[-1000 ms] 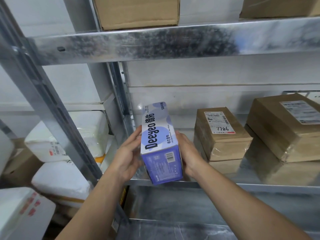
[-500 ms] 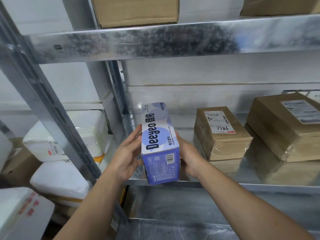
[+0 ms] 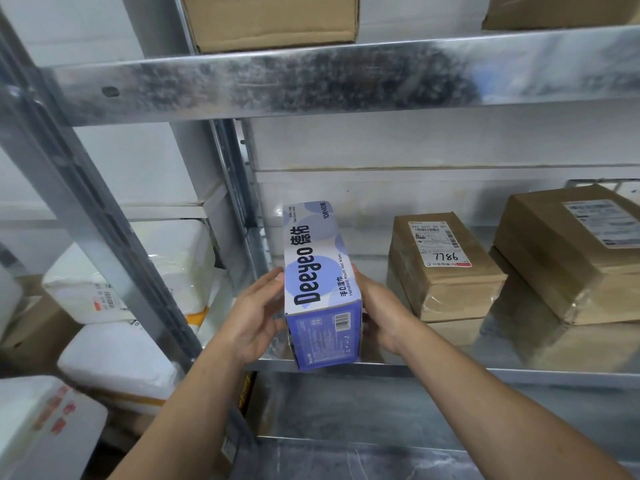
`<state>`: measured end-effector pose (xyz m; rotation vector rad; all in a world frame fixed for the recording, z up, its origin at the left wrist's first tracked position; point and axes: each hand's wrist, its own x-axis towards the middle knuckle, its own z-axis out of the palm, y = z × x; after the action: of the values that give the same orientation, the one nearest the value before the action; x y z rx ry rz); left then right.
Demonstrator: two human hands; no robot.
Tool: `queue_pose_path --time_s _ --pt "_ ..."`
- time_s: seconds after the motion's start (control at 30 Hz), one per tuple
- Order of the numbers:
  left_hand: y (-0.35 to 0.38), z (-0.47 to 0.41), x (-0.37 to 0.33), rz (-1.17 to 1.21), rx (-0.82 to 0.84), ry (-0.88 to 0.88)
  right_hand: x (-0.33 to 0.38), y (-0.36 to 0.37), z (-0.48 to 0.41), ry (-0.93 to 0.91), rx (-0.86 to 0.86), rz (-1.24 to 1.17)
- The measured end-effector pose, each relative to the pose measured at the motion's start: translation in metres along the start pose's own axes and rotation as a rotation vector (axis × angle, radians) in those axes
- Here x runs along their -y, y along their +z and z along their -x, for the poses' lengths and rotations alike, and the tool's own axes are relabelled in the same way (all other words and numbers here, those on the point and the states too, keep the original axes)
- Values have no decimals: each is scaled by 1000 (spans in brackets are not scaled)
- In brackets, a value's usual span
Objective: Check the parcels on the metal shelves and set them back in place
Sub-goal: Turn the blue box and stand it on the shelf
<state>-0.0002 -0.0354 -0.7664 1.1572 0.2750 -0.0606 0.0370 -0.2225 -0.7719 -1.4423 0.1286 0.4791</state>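
1. Purple and white, the long box (image 3: 318, 271) printed "Deeyeo" points lengthwise into the middle shelf (image 3: 519, 374), at its left end, close to the rear corner post.
2. The near end of the box, with a barcode on it, sits right at the shelf's front lip; whether its underside rests on the metal cannot be told.
3. The left hand (image 3: 256, 317) grasps the box's left side, thumb at the top edge and fingers curved against the side below.
4. The right hand (image 3: 381, 313) grasps the opposite side, thumb at the top edge; its fingers are mostly hidden behind the box.
5. A taped brown parcel (image 3: 446, 275) with a label reading "7786" stands on the same shelf to the right of the box, apart from it.
6. A larger brown parcel (image 3: 571, 258) lies further right, just beside the first and tilted.
7. Above, a cardboard carton (image 3: 270, 19) sits on the upper shelf (image 3: 311, 77).
8. To the left, past the slanting front post (image 3: 104, 220), white foam boxes (image 3: 138, 271) are stacked.
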Motion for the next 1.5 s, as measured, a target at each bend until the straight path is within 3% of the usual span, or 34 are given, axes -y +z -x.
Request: queue_pose_path --time_s 0.47,1.5 --pt "-2 0 -14 -205 -10 113 14 -4 0 -128 72 -98" --pt "10 10 -20 -57 25 270 28 -2 8 -227 97 -217"
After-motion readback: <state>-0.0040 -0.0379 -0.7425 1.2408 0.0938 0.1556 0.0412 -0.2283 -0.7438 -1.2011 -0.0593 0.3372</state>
